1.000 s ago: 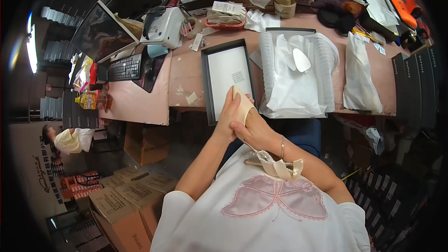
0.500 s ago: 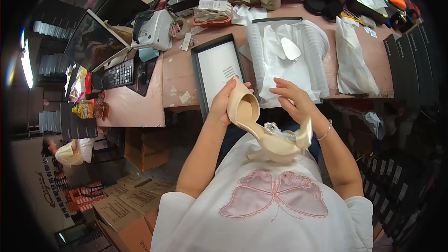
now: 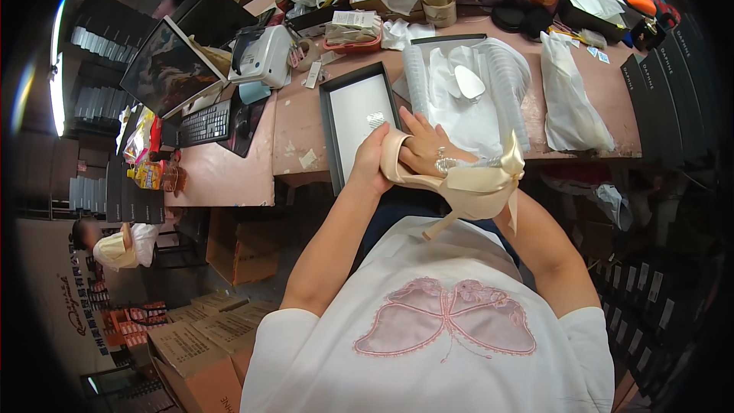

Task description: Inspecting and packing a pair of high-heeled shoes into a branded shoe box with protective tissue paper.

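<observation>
You have 1 shoe (image 3: 459, 180) in your hands, a cream high heel with a bow at the back and a thin heel that points down toward your lap. It is held just in front of the table edge (image 3: 306, 176), over your knees. On the table there are 2 open boxes: 1 black box lid (image 3: 348, 118) with a white inside, just beside your left hand, and 1 box (image 3: 466, 92) filled with white paper and 1 pale insole on top. To the right of it lies 1 white bag (image 3: 569, 95).

Your left hand (image 3: 371, 164) is closed around the toe end of the shoe, fingers curled under the sole. Your right hand (image 3: 424, 145) lies half open on the upper side of the shoe, fingers spread flat over the front part, with a bracelet at the wrist.

The far side of the table is crowded and I cannot count the small things there. 1 keyboard (image 3: 202, 122) and 1 monitor (image 3: 164, 69) stand at the left. The inside of the shoe is hidden by your right hand. 1 other person (image 3: 115, 245) is seen far left, small and unclear.
</observation>
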A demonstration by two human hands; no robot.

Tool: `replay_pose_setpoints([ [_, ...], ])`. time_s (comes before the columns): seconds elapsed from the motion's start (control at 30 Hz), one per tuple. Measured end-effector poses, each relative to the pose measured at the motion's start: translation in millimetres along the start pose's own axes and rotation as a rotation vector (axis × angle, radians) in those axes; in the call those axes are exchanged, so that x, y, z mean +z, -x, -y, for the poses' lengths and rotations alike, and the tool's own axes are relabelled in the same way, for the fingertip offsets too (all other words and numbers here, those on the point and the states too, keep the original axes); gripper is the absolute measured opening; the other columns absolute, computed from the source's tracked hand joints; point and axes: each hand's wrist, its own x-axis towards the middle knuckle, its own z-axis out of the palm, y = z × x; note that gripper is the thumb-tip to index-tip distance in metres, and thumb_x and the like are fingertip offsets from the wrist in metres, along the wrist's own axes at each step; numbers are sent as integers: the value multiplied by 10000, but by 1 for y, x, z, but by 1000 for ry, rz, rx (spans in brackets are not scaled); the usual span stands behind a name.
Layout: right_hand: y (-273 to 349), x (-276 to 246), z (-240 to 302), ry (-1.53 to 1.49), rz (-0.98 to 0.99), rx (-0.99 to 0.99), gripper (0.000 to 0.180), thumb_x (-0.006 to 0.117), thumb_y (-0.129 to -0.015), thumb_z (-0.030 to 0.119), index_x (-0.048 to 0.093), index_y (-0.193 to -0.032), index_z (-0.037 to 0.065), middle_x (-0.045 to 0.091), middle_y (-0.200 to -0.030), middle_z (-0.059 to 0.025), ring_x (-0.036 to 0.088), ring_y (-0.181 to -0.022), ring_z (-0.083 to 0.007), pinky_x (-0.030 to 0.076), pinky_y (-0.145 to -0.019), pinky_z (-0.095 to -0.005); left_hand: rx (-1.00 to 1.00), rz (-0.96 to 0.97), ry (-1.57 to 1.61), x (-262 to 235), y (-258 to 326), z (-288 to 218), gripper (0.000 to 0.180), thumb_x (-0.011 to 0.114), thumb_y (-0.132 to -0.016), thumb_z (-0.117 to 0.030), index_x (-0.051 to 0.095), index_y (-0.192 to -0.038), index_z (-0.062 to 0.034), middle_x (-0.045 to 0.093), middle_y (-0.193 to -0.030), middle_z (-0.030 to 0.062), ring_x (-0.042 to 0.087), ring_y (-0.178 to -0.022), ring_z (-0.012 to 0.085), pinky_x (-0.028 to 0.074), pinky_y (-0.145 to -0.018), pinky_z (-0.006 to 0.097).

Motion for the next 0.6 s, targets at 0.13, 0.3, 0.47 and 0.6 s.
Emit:
replay_pose_setpoints([
  [0.13,-13,47,30,-201,-400,154,529,456,-890,406,532,-1319,107,433,-1380,-268,242,-1374,-483,178,-1027,-728,208,-36,-21,-21,16,10,323,410,-1005,-309,540,-1115,-34,638,-1023,137,647,-920,239,533,-848,381],
  [0.3,-5,53,56,-169,-501,108,447,513,-860,348,629,-1172,49,449,-1385,-196,305,-1356,-403,139,-1064,-675,206,-24,-42,-17,55,16,385,389,-1016,-314,454,-1291,-51,562,-1227,134,564,-1139,247,468,-972,395],
  [0.47,-2,29,57,-240,-423,145,443,522,-873,323,622,-1166,7,273,-1487,-229,184,-1407,-412,134,-1053,-689,312,30,-95,15,84,12,463,379,-1018,-282,337,-1415,-48,467,-1360,132,488,-1240,247,408,-1040,387],
  [0.6,7,23,36,-531,-501,35,412,557,-893,322,621,-1174,26,267,-1480,-263,184,-1394,-452,180,-1096,-592,371,106,-175,16,63,-1,507,461,-986,-253,313,-1434,-66,471,-1348,146,503,-1223,254,438,-1009,392],
])
